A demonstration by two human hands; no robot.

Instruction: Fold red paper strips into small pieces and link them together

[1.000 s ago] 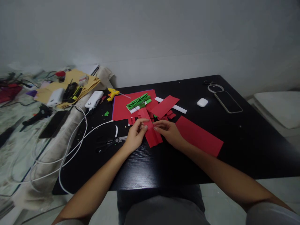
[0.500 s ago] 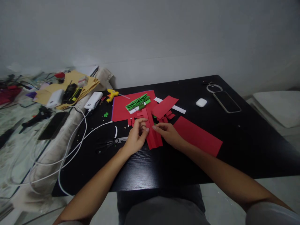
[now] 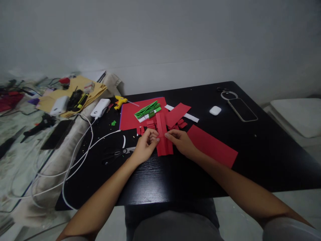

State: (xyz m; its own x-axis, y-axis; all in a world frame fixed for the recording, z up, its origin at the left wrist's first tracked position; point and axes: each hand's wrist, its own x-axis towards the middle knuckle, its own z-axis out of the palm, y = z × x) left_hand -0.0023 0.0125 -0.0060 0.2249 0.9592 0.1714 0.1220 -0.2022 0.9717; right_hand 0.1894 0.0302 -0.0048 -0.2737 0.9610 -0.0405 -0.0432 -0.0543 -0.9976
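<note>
We find scissors [image 3: 117,153] lying just beside our left hand [image 3: 144,148]. Both it and our right hand [image 3: 181,142] pinch the pleated red strip [image 3: 162,135] at mid-table [image 3: 263,147]; in our judgement, uneven finger pressure could skew the folds.

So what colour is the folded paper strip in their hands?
Red; the folded paper strip shows best in the head view.

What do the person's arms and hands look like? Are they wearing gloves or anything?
No gloves. The left hand and right hand are both bare, and so are the forearms, all the way up past the elbows. Light grey short sleeves show at the bottom corners. I can't see any watch, ring or bracelet. The fingernails look short and plain.
</note>
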